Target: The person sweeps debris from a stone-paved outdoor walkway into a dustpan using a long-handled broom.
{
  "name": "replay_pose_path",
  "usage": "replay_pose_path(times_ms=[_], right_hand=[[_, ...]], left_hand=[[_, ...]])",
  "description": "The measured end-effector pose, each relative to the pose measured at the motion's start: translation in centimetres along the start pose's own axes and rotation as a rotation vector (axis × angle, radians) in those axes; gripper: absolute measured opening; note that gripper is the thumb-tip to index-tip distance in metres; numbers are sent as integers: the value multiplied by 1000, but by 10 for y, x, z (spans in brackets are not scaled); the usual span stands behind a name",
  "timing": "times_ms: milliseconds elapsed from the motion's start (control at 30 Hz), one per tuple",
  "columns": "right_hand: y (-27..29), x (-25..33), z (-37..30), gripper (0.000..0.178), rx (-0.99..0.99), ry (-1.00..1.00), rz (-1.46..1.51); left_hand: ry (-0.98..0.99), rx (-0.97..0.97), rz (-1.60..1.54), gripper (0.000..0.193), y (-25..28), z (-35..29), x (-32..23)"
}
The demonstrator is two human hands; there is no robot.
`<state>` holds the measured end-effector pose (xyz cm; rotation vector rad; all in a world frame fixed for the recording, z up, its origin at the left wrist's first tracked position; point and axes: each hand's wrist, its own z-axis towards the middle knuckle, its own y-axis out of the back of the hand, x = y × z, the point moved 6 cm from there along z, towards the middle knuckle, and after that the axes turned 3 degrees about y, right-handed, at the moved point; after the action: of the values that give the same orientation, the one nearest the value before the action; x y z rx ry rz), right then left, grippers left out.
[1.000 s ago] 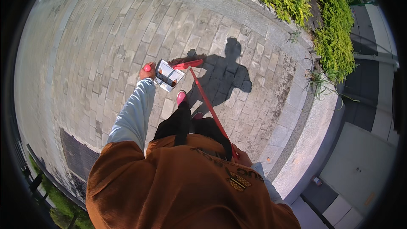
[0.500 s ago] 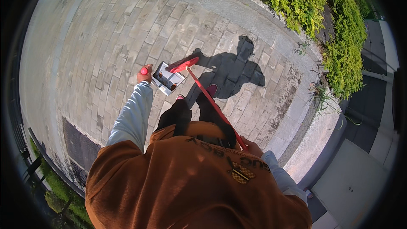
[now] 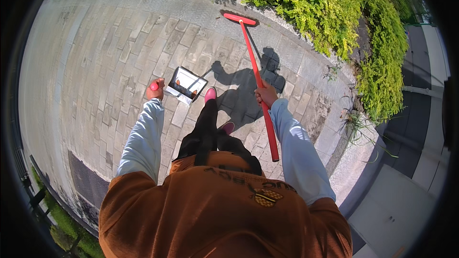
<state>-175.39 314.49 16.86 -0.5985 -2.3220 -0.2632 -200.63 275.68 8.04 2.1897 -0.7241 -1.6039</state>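
Note:
My left hand (image 3: 155,89) is closed round the upright handle of a long-handled dustpan, whose pink-red end (image 3: 154,86) shows above the fist. Beside that hand, the dustpan's silver-and-white pan (image 3: 188,77) is at the paving, with a few brown dry leaves (image 3: 193,94) in it. A red broom (image 3: 253,62) is gripped partway along its stick by my right hand (image 3: 266,94). The broom's red head (image 3: 239,18) is stretched out far ahead, at the grey kerb strip near the hedge. Its bristles are hidden from above.
Grey brick paving (image 3: 110,67) spreads around my pink shoes (image 3: 210,94). A stone kerb (image 3: 330,57) curves along a yellow-green hedge (image 3: 287,5) at the far right. Grass tufts (image 3: 356,124) stick out by the kerb's corner. A dark grate-like panel (image 3: 88,177) lies at the left.
The broom has swung away from the dustpan, forward and right to the kerb. My right hand has moved forward from beside my waist. One foot has stepped forward; the dustpan has shifted slightly.

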Motion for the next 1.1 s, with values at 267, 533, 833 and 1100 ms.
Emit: replay_pose_path(times_ms=[267, 533, 833, 1100], right_hand=[[21, 20, 18, 56, 48, -59, -567], [23, 10, -142, 68, 198, -325, -230], [2, 31, 42, 70, -72, -108, -288], [7, -6, -108, 70, 147, -414, -27]], left_hand=[[-86, 24, 9, 27, -58, 83, -31], [36, 58, -15, 25, -82, 115, -64], [-7, 124, -102, 23, -96, 138, -43], [24, 110, -19, 24, -90, 113, -89]])
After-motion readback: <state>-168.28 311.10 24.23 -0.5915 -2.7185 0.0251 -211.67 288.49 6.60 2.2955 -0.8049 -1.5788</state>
